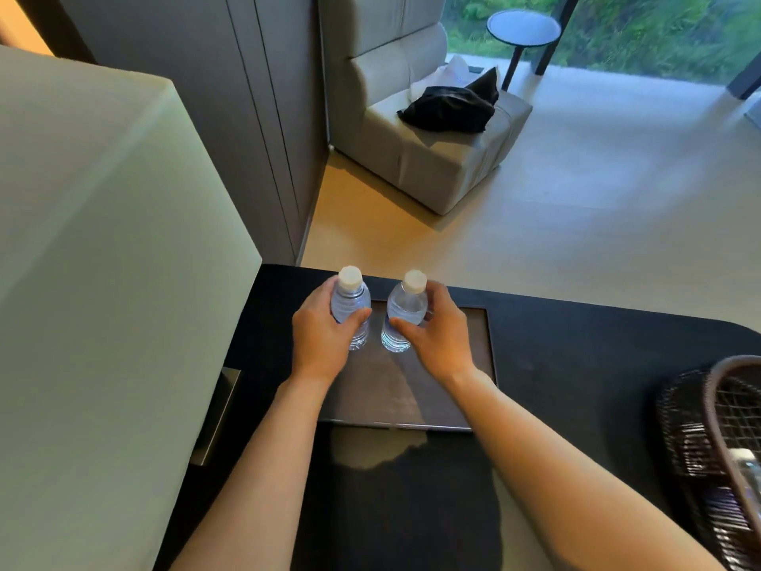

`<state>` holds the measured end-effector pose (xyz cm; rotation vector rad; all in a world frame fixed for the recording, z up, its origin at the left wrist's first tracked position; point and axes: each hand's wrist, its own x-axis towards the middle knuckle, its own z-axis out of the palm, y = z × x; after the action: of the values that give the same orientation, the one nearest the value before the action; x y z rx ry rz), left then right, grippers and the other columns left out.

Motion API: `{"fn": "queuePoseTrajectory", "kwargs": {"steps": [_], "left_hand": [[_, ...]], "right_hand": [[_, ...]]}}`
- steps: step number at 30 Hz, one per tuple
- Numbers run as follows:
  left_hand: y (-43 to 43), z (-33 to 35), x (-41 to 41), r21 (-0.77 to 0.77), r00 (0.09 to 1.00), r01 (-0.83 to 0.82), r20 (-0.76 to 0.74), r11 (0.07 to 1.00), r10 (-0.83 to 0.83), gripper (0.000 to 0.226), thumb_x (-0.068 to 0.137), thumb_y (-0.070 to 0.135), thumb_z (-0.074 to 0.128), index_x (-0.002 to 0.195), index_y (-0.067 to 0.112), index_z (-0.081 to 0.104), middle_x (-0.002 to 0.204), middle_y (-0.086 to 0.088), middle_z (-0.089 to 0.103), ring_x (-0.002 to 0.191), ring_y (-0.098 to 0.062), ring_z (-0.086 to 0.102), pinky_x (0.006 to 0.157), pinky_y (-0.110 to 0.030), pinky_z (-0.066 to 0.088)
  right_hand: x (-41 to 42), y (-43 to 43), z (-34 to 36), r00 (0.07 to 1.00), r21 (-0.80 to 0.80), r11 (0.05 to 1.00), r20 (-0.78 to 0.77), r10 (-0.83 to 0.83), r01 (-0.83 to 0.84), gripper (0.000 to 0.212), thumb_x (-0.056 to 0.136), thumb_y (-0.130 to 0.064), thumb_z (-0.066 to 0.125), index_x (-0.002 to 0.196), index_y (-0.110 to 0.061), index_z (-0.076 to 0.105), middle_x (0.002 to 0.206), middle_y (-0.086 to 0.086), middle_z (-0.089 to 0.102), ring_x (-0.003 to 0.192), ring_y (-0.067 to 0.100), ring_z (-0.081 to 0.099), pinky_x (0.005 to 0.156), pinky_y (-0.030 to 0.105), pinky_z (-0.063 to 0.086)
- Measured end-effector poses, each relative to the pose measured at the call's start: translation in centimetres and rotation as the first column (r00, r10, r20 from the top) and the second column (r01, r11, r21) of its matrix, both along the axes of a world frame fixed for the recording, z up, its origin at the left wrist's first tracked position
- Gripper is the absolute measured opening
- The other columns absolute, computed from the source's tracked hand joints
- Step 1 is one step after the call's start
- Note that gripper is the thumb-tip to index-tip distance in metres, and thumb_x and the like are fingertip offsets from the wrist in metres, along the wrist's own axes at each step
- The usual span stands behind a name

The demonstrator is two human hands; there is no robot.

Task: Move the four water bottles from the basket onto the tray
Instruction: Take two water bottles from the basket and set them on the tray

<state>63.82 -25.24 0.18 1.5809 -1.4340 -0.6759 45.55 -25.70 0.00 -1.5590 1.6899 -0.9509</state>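
Two clear water bottles with pale caps stand upright side by side at the far end of the dark rectangular tray (412, 397). My left hand (319, 331) is wrapped around the left bottle (350, 300). My right hand (436, 331) grips the right bottle (405, 307). Both bottle bases touch the tray or sit just above it; I cannot tell which. The dark woven basket (692, 430) is at the right edge, partly cut off, with something clear and shiny inside it.
The tray lies on a black table (576, 364) with a rounded far right corner. A large pale lampshade (103, 261) fills the left. Beyond the table are a beige floor, an armchair with a black bag, and a small round side table.
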Motion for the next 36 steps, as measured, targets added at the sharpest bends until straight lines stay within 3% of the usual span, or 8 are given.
{"fn": "queuePoseTrajectory", "kwargs": {"steps": [5,16,22,31,36], "left_hand": [[-1.9,-1.2,0.3,-0.008,1.000,-0.016,0.018,1.000,0.016,0.056,0.080,0.023,0.086,0.131,0.017,0.064,0.122,0.000,0.072,0.112,-0.014,0.067,0.098,-0.037,0.058],[-3.9,-2.5,0.7,-0.011,1.000,-0.015,0.017,1.000,0.016,0.058,0.080,0.021,0.086,0.134,0.014,0.063,0.124,-0.002,0.071,0.116,-0.015,0.068,0.099,-0.039,0.058],[-4.3,-2.7,0.6,-0.006,0.999,0.018,0.047,1.000,-0.018,0.064,0.081,0.021,0.086,0.139,0.014,0.059,0.132,-0.003,0.067,0.122,-0.013,0.062,0.101,-0.021,0.050],[-3.6,-2.5,0.7,0.024,0.999,0.026,0.039,0.999,-0.027,0.069,0.081,0.020,0.086,0.143,0.016,0.054,0.137,-0.002,0.064,0.128,-0.016,0.060,0.106,-0.037,0.053],[-3.2,-2.5,0.4,0.076,0.999,0.024,0.023,0.997,-0.026,0.078,0.080,0.019,0.086,0.148,0.020,0.048,0.141,0.000,0.061,0.130,-0.016,0.059,0.108,-0.042,0.052]], "right_hand": [[0.9,-2.3,-0.9,0.999,-0.003,1.000,-0.032,-0.001,0.001,0.064,0.080,-0.020,0.089,0.134,-0.019,0.055,0.125,0.001,0.069,0.115,0.020,0.065,0.099,0.046,0.057],[1.3,-4.0,-1.9,0.999,0.001,1.000,-0.039,0.021,-0.021,0.066,0.080,-0.018,0.090,0.134,-0.020,0.053,0.128,0.002,0.068,0.118,0.021,0.064,0.100,0.050,0.056],[1.2,-4.3,-1.9,0.998,-0.003,1.000,-0.050,0.031,-0.031,0.069,0.082,-0.019,0.089,0.140,-0.019,0.050,0.135,0.005,0.066,0.124,0.024,0.063,0.104,0.051,0.055],[1.3,-3.9,-1.9,0.995,-0.015,0.998,-0.080,0.052,-0.054,0.072,0.083,-0.018,0.087,0.144,-0.016,0.048,0.139,0.006,0.063,0.127,0.025,0.061,0.106,0.051,0.053],[0.6,-3.2,-1.5,0.990,0.056,0.997,-0.129,0.065,-0.059,0.090,0.084,-0.026,0.087,0.156,-0.014,0.036,0.153,0.009,0.053,0.140,0.026,0.051,0.114,0.045,0.047]]}}
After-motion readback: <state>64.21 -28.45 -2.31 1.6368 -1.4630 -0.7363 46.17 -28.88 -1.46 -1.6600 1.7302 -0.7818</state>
